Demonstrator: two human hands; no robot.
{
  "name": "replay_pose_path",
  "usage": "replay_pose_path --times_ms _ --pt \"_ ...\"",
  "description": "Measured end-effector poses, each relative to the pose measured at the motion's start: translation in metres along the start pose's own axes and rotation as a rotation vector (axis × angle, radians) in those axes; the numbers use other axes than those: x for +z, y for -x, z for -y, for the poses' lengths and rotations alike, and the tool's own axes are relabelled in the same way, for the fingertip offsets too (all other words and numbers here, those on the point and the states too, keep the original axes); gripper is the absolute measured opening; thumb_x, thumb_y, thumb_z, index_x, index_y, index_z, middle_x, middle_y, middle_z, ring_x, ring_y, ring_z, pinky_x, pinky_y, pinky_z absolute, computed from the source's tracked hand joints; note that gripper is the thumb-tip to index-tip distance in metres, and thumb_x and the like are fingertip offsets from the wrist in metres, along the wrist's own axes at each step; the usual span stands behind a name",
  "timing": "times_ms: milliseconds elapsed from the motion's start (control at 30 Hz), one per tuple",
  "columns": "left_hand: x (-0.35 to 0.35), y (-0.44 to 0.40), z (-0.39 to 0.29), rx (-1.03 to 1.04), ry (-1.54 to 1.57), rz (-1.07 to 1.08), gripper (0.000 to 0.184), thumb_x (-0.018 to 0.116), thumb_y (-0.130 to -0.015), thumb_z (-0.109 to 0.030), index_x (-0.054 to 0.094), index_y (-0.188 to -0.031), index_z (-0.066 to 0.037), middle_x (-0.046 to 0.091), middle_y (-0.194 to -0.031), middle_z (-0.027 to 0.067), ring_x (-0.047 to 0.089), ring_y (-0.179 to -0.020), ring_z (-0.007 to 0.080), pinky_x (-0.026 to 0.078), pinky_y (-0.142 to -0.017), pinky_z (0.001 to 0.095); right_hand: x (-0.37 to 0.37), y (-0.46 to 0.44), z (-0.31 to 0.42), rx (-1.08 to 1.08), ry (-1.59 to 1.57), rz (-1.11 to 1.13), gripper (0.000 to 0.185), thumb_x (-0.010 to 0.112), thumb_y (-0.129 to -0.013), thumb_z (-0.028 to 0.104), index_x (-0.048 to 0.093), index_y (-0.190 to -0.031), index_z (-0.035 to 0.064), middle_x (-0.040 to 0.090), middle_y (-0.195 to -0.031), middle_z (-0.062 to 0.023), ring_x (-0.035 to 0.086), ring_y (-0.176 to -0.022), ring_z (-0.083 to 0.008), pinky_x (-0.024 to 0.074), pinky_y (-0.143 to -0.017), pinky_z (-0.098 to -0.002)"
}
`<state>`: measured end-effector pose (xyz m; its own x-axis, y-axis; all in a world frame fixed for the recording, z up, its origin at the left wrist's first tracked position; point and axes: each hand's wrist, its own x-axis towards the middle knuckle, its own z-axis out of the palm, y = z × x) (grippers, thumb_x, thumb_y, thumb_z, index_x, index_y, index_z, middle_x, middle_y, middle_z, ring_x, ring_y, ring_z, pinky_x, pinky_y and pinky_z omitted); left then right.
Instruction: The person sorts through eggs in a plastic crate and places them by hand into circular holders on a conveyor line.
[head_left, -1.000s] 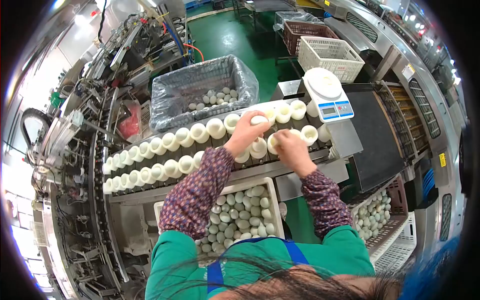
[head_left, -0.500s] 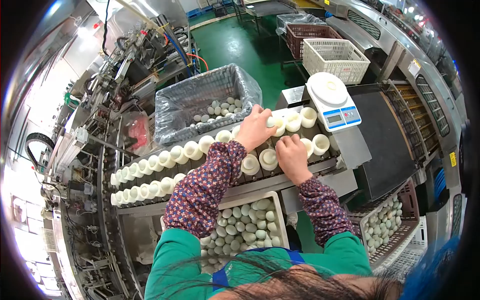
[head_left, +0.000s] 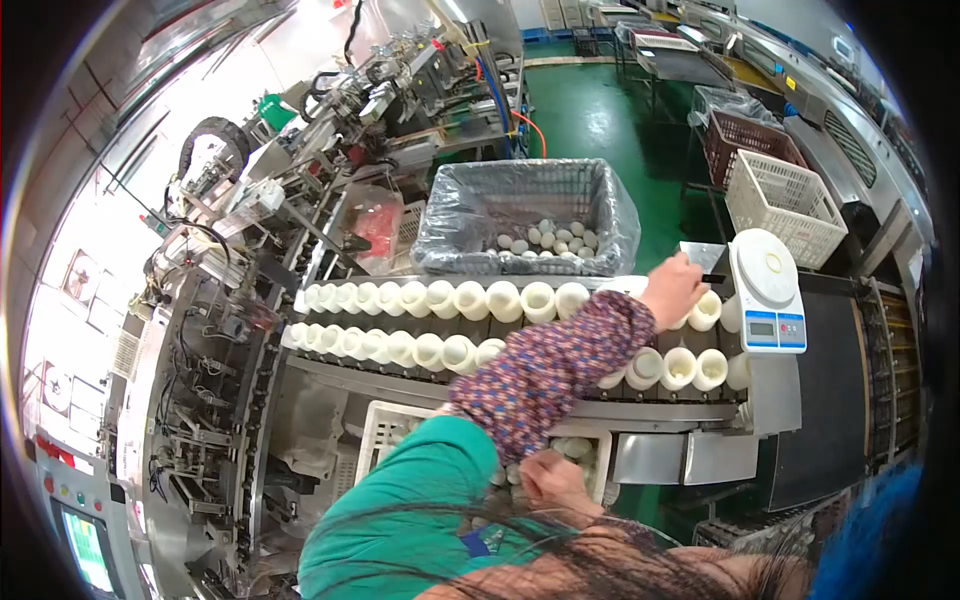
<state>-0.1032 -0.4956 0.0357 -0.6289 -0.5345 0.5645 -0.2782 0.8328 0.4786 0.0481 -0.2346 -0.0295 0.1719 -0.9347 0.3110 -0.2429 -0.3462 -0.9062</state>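
My left hand is over the far row of white cups on the conveyor, near its right end. Its fingers are curled together, and whatever they hold is hidden. Below my left sleeve, my right hand is down at the crate of eggs, fingers bent inward among pale eggs. I cannot make out what is in it. The near row of cups runs parallel, partly covered by my left forearm. Some cups show pale contents.
Beyond the conveyor stands a plastic-lined basket with several eggs. A white digital scale sits at the conveyor's right end, beside a dark belt. Machinery lines the left, and a white crate stands at the back right.
The view has swung left. My right hand has drawn back from the cups to the egg crate. My left hand has moved right along the far row.
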Motion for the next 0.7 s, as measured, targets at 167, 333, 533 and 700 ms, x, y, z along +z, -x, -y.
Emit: replay_pose_path --times_ms 167,333,533,700 --pt "0.034 0.013 0.004 -0.015 -0.138 0.052 0.018 0.068 -0.082 -0.013 0.060 -0.094 -0.001 0.053 -0.101 0.0185 0.052 -0.098 0.0380 0.047 -0.083 0.0483 -0.003 -0.010 -0.005 -0.120 0.348 -0.147 0.006 0.068 -0.080 0.006 0.064 -0.083 0.0076 0.061 -0.083 -0.0090 0.063 -0.073 -0.0310 0.0523 -0.058 -0.0414" --pt "0.017 0.026 0.004 0.066 -0.114 0.279 0.020 0.064 -0.080 -0.004 0.057 -0.098 0.002 0.053 -0.107 0.0192 0.056 -0.098 0.0385 0.049 -0.082 0.0467 -0.005 -0.013 -0.002 -0.112 0.331 -0.093 0.005 0.068 -0.081 0.009 0.064 -0.083 0.0082 0.061 -0.082 -0.0099 0.064 -0.073 -0.0313 0.0529 -0.060 -0.0426" --pt "-0.080 0.085 -0.038 0.261 0.114 -0.028 0.022 0.064 -0.084 -0.001 0.059 -0.104 -0.002 0.057 -0.110 0.0166 0.057 -0.099 0.0369 0.049 -0.082 0.0450 0.017 0.013 -0.048 -0.082 0.530 0.143 0.010 0.067 -0.083 0.021 0.067 -0.087 0.0113 0.062 -0.086 -0.0090 0.063 -0.082 -0.0312 0.0517 -0.067 -0.0448" --pt "-0.197 0.246 -0.055 0.218 0.025 0.100 0.030 0.068 -0.077 -0.001 0.061 -0.106 -0.002 0.060 -0.109 0.0141 0.060 -0.104 0.0355 0.052 -0.087 0.0438 0.033 0.040 -0.042 -0.307 0.822 0.381 0.019 0.059 -0.086 0.026 0.069 -0.096 0.0138 0.062 -0.088 -0.0061 0.060 -0.090 -0.0305 0.0429 -0.076 -0.0512"
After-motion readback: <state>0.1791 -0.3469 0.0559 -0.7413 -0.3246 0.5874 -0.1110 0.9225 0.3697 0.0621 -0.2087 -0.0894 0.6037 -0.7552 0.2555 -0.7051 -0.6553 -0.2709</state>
